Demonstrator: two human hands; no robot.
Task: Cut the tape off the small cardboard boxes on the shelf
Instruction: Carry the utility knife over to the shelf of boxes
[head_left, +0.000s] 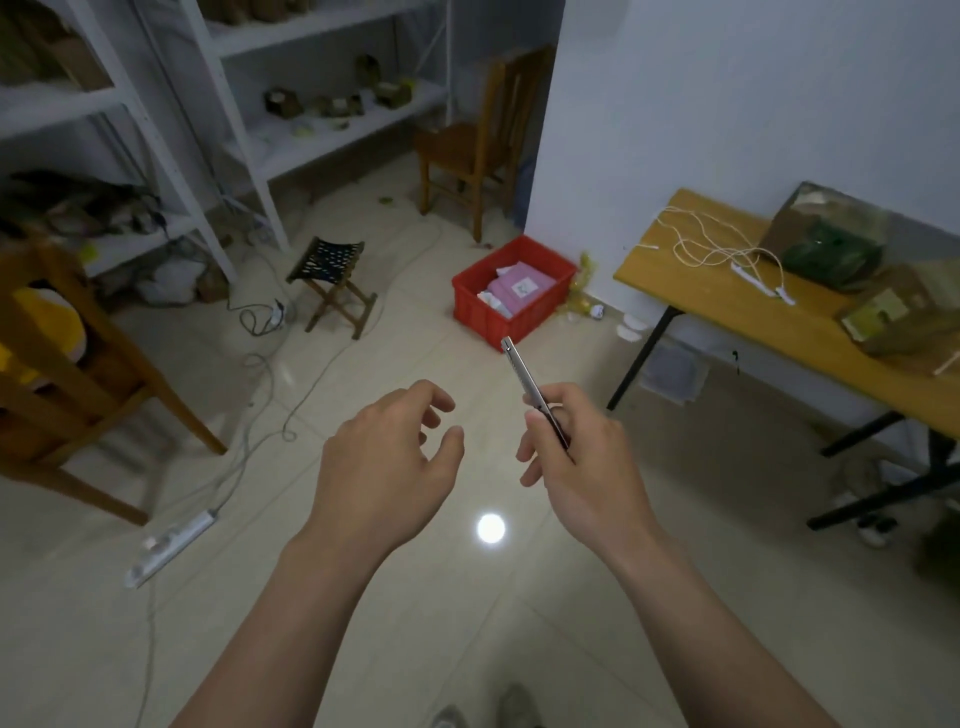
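**Figure. Head view: tool in hand, work pieces well apart.** The right hand (576, 457) pinches a slim metal utility knife (522, 371) between thumb and curled fingers. The knife's tip points up and away from the body. Whether the blade is extended cannot be told. The left hand (384, 462) holds nothing, with its fingers loosely curled and spread in the air beside the right hand, not touching it. Both hands hang over bare floor (363, 597).

The small cardboard boxes (283, 103) stand in a loose row on a white shelf (374, 122) at the far side of the room, well apart from both hands. Several appear to have open tops. Blur hides whether any tape remains on them, and whether the pale scraps lying near them are cut tape. A wooden chair (478, 140) stands just beside the shelf. A folding stool (332, 286) and a red crate (511, 288) stand on the floor between the person and the shelf. At right, a surface (727, 296) carries white cables and further cardboard packages.

As to progress, the cutting tool is secured, but no box is held or within reach and no cut is under way. How many boxes are finished cannot be read from here. What is left, at the least, is to approach the shelf, steady a box with the free hand and slit its tape.
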